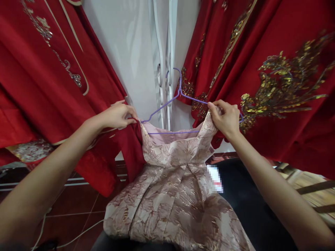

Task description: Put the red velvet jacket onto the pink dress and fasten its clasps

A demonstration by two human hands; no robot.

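Your left grip [117, 115] was pinched shut on one shoulder of the dress [178, 181], and your right grip [225, 118] was closed on the other. The hanger [167, 104] ran between both grips with its hook above them. The skirt hung below, and red gowns [274, 52] hung outside each grip.

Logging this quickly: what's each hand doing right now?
Left hand: closed, pinching the pink dress at its shoulder.
Right hand: closed on the dress's other shoulder and the purple hanger.

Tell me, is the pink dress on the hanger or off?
On. The purple hanger runs inside the neckline of the pink dress; the left hand and right hand pinch its shoulders.
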